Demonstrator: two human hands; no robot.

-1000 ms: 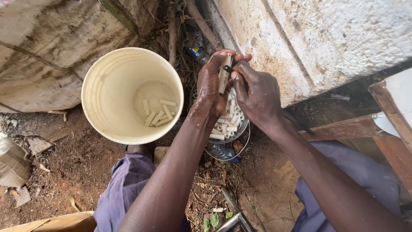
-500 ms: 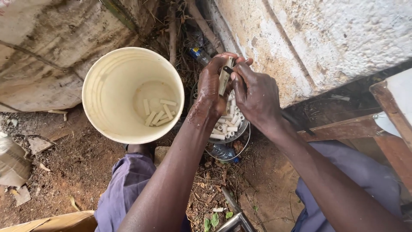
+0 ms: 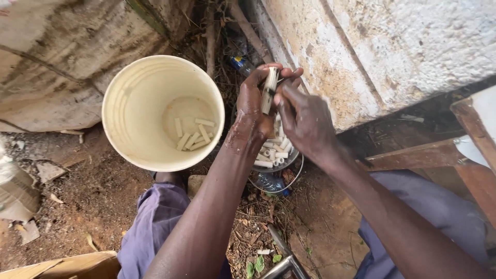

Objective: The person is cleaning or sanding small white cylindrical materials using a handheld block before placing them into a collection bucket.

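Observation:
My left hand [image 3: 254, 111] grips a pale stick-shaped piece [image 3: 268, 92], held upright above a small bowl [image 3: 289, 160] filled with several similar pale cut pieces. My right hand [image 3: 305, 121] is closed against the same piece from the right, with a thin dark blade-like tool between its fingers; the tool is mostly hidden. To the left stands a cream plastic bucket [image 3: 116, 124] with several cut pieces lying on its bottom. Both forearms reach up from the lower edge of the view.
A rough whitewashed wall [image 3: 372, 57] rises on the right, a weathered concrete block [image 3: 51, 62] at upper left. A wooden frame [image 3: 465, 150] stands at right. Bare earth with litter, a plastic bottle [image 3: 271, 182] under the bowl, and cardboard [image 3: 67, 266] at bottom left.
Both hands stay over the bowl with the piece between them; the fingers have shifted slightly along it. The bucket and bowl have not moved.

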